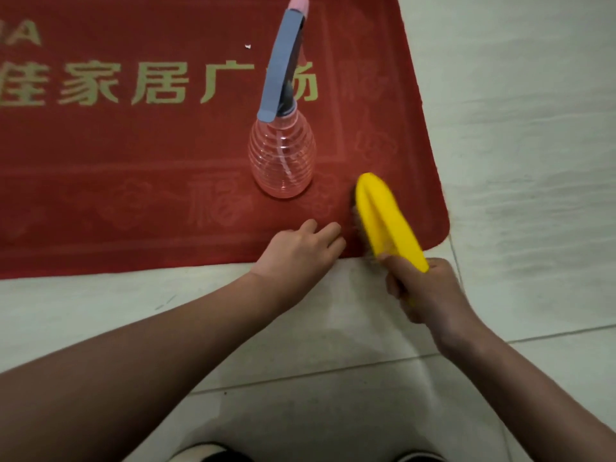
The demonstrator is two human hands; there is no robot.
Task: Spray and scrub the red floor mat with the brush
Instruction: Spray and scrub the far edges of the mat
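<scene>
The red floor mat (140, 168) with gold characters lies on the pale floor and fills the upper left. A clear spray bottle (281, 155) with a blue-grey trigger head and pink tip stands upright on the mat near its right end. My right hand (423, 288) grips the handle of the yellow brush (386, 218), whose bristles press on the mat's near right corner. My left hand (300, 250) rests flat with straight fingers on the mat's near edge, just left of the brush.
Pale tiled floor (533, 128) surrounds the mat on the right and in front. A small white speck (247, 46) lies on the mat behind the bottle. Dark shoe tips (213, 453) show at the bottom edge.
</scene>
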